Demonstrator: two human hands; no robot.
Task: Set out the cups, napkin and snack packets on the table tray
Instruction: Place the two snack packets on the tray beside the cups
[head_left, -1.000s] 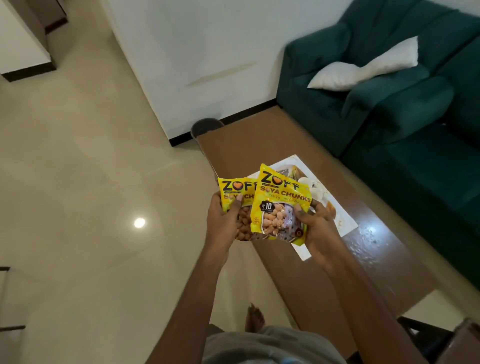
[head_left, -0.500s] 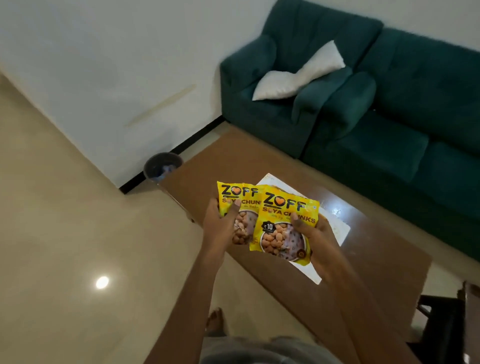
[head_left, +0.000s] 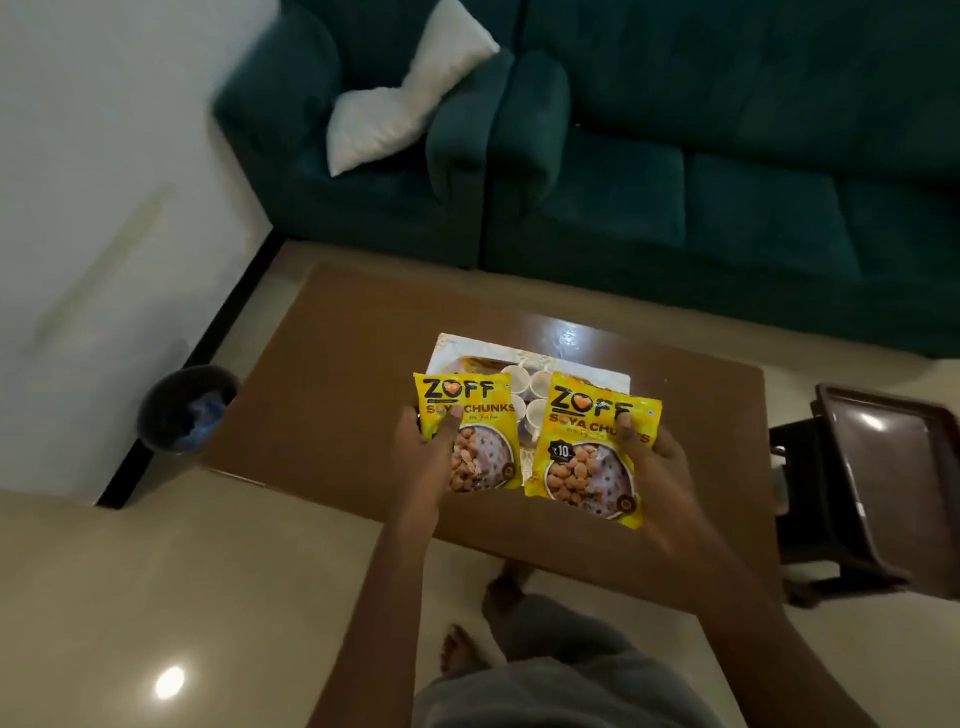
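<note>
Over the near side of the tray (head_left: 582, 364), I hold one snack packet in each hand, both lifted clear of the counter (head_left: 332, 395). My left hand (head_left: 423, 457) pinches the left packet (head_left: 472, 415), fingers curled behind it and the thumb pressed across the printed face. My right hand (head_left: 662, 462) grips the right packet (head_left: 584, 452) the same way. Both packets stand upright, labels toward me, close side by side without overlapping. I judge that this lets me read each one and lay them down separately.

White cups (head_left: 524, 387) stand clustered on the tray, partly hidden behind the packets, so the cups look already set out. I cannot make out a napkin from this angle.

The packets hang on my side of the cups, so I judge the tray surface nearest me is where they belong. Lowering them flat without nudging the cups is the care needed. Beyond the tray sits a green sofa (head_left: 727, 208) with a white cushion (head_left: 405, 104).
</note>
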